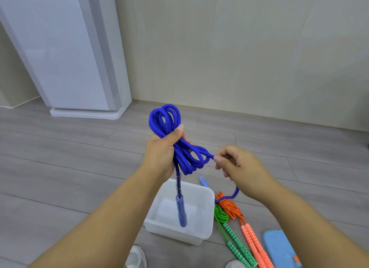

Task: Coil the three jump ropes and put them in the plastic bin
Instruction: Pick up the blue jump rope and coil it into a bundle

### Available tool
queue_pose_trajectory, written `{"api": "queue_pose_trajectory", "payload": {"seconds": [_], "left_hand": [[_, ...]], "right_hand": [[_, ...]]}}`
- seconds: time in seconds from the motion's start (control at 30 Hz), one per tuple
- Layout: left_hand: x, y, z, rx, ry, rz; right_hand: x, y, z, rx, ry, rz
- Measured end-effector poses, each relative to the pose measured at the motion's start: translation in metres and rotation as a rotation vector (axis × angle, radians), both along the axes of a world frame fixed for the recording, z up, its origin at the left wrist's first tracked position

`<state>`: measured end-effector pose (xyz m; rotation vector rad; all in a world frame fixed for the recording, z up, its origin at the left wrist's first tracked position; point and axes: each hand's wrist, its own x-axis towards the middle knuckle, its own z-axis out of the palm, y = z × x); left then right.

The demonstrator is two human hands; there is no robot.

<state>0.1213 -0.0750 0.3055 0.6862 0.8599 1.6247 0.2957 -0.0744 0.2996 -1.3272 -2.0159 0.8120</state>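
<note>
My left hand (162, 151) grips a bundle of loops of the blue jump rope (169, 120) at chest height. One blue handle (180, 209) hangs from it over the translucent white plastic bin (207, 213) on the floor. My right hand (237, 164) pinches a strand of the same rope; that strand trails down to the second blue handle (204, 182), lying behind the bin. The green jump rope (220, 215) and the orange jump rope (229, 207) lie bunched on the floor right of the bin, their handles pointing toward me.
A tall white appliance (65, 54) stands at the back left against the wall. A light blue flat pad (279, 247) lies at the lower right. My shoes (136, 257) show at the bottom edge. The floor is grey wood planks.
</note>
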Motion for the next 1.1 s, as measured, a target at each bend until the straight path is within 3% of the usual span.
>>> {"api": "queue_pose_trajectory", "payload": {"seconds": [0.27, 0.47, 0.63, 0.73, 0.87, 1.1], "left_hand": [[-0.029, -0.001, 0.006, 0.091, -0.059, -0.009], [-0.028, 0.0, 0.004, 0.037, 0.108, 0.053], [-0.02, 0.004, -0.005, 0.06, 0.536, 0.158], [-0.009, 0.003, -0.008, 0.079, 0.682, 0.141], [0.0, 0.0, -0.012, 0.112, 0.756, 0.013], [-0.001, -0.001, -0.012, 0.069, 0.728, -0.119]], "right_hand": [[0.038, -0.005, -0.008, -0.103, -0.292, -0.012], [0.042, -0.007, -0.004, -0.153, -0.424, -0.035], [0.024, -0.014, 0.009, -0.067, -0.347, 0.061], [0.011, -0.013, 0.015, -0.03, -0.326, 0.07], [-0.004, -0.007, 0.023, -0.027, -0.175, 0.039], [-0.022, 0.005, 0.024, -0.287, 0.272, -0.011]]}}
